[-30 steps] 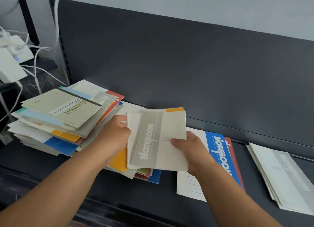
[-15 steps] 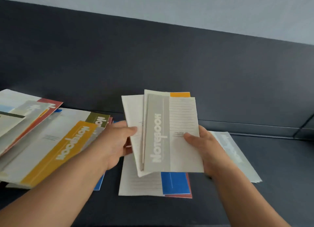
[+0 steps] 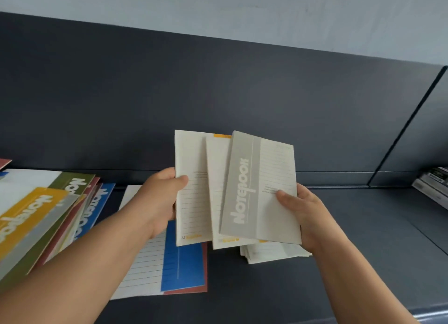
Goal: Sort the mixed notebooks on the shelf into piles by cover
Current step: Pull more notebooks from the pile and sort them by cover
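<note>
Three notebooks are held fanned above the shelf (image 3: pixel 363 251), likely so covers can be compared. The grey-band notebook (image 3: pixel 257 190) is pinched by the right hand (image 3: pixel 300 212), thumb on front. The orange-marked notebook (image 3: pixel 191 202) is gripped by the left hand (image 3: pixel 164 197). The middle one's holder is unclear. A blue pile (image 3: pixel 181 263) and a pale pile (image 3: pixel 274 253) are laid below, apart from the mixed heap (image 3: pixel 48 214), probably as sorted groups.

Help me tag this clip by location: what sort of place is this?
Probably a stationery shop or stockroom: a dark display shelf with a tall back panel, a heap of same-brand notebooks in several cover colours, and stacked packaged goods in the next bay.
</note>
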### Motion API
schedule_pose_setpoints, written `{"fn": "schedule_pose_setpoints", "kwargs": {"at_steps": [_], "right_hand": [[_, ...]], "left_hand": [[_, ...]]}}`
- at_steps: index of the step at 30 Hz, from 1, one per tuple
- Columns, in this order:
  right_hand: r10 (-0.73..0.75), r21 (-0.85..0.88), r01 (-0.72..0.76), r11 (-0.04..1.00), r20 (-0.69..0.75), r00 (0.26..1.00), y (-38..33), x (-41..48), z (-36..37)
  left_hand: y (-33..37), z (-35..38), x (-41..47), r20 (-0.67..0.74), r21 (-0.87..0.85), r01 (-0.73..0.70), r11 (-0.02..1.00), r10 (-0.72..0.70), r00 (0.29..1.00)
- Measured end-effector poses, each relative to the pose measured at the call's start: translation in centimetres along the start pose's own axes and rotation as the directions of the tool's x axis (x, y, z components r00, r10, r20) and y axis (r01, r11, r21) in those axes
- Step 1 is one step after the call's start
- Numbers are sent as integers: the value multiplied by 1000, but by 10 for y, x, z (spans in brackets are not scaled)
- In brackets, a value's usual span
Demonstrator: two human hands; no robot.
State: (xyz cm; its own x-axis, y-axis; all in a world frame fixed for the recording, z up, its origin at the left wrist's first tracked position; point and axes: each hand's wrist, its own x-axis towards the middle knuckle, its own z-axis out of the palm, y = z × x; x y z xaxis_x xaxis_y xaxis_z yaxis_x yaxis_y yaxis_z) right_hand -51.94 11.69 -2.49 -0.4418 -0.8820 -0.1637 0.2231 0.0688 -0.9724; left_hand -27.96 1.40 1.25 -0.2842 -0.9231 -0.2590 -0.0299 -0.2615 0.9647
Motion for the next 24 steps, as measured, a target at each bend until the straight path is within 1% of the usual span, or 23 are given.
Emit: {"fn": "schedule_pose_setpoints", "kwargs": {"at_steps": [4,7,11,15,17,19,20,22,24], "right_hand": [[31,25,-31,999,-34,999,2,5,-19],[52,22,-51,998,-36,998,4,8,-33],[73,-45,-76,996,-62,995,1,9,-60],[85,-38,-93,995,-175,981,-5,11,-102],[96,-29,-103,994,-179,979,-6,12,-117],[113,-30,-118,993,-130,985,-4,13,-120],[126,-44,-131,990,-97,987,-3,14,-116],[138,-113,-145,983,-63,988,2,18,-103],[116,-259,-130,957,-70,991,11,25,-89]], "left_hand": [[-3,36,0,78,-116,60,991,-51,996],[-10,60,1,113,-59,42,997,-35,993],[-19,86,7,67,61,35,998,-39,997],[-28,100,19,30,67,87,994,-89,996],[-36,106,26,25,96,127,987,-130,991],[-47,112,32,32,191,144,971,-153,988],[-51,115,33,25,266,129,955,-140,990],[-56,119,32,-16,436,60,898,-59,998],[-56,120,28,-13,590,-27,807,43,999]]}}
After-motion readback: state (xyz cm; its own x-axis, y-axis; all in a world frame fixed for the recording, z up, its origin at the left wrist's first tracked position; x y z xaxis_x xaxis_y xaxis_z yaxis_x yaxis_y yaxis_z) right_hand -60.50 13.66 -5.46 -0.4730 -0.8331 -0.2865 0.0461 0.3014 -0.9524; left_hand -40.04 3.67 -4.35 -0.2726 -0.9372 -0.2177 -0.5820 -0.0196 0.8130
